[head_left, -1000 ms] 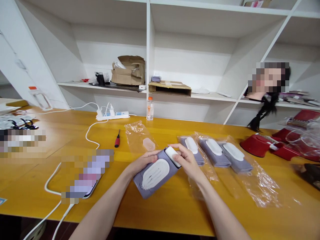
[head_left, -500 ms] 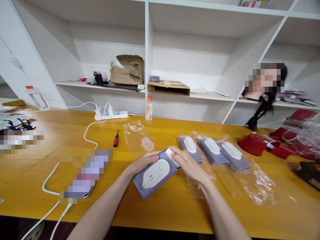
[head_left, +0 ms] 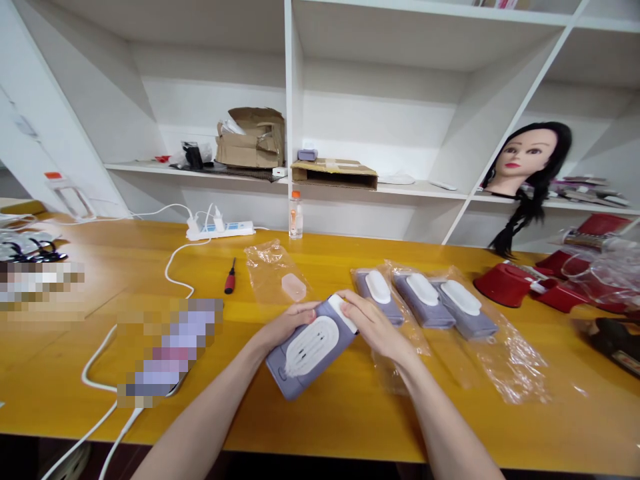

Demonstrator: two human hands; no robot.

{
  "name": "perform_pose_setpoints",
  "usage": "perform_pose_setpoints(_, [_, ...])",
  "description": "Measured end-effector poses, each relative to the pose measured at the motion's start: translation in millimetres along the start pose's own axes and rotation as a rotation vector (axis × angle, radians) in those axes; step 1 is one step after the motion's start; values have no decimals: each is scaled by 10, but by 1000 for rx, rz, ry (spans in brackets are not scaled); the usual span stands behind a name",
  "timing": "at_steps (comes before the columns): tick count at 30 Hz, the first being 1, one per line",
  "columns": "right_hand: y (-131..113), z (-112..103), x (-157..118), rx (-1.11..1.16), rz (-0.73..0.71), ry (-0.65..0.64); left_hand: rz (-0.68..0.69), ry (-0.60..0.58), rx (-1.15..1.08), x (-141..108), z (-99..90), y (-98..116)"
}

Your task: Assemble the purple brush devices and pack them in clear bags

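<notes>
Between my hands is a grey-purple box-shaped case (head_left: 330,360) with a white oval panel on its upper face, held tilted above the table. The panel has long grooves with small dark marks. My left hand (head_left: 290,323) grips the far left side, its thumb resting on the top edge. At the upper right end, my right hand (head_left: 367,320) presses its fingers over a white end piece (head_left: 336,303) of the case. Most fingertips are hidden behind the case. Just right of my right hand lies a similar case (head_left: 385,310) on clear plastic.
Two more such cases (head_left: 425,310) (head_left: 473,320) lie on plastic bags. A clear bag with a pale pad (head_left: 293,287), a red screwdriver (head_left: 230,280), a blurred-out phone-like device (head_left: 175,350) with white cables, a power strip (head_left: 225,231) and red parts (head_left: 503,285) are on the table.
The view has shifted slightly. Both hands keep nearly the same hold on the case, with only a very small movement of the right fingers at the white end.
</notes>
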State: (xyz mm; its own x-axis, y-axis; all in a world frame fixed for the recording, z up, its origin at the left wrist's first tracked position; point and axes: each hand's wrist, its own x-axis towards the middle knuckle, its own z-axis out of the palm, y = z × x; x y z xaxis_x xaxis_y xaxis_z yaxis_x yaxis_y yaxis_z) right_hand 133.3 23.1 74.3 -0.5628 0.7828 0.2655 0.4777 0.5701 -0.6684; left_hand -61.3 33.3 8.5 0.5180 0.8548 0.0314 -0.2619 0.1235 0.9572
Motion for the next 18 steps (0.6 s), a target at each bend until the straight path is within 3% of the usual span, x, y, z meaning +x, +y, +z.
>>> perform_pose_setpoints(5, [19, 2, -3, 12, 45, -14, 0, 36, -7, 15, 13, 2])
perform_pose_setpoints(11, [80, -54, 22, 113, 83, -165, 3, -21, 45, 12, -25, 6])
perform_pose_setpoints(16, [107, -48, 38, 316, 62, -191, 8, 35, 9, 11, -71, 18])
perform_pose_setpoints(18, [172, -9, 53, 376, 103, -176, 10, 112, -77, 30, -96, 15])
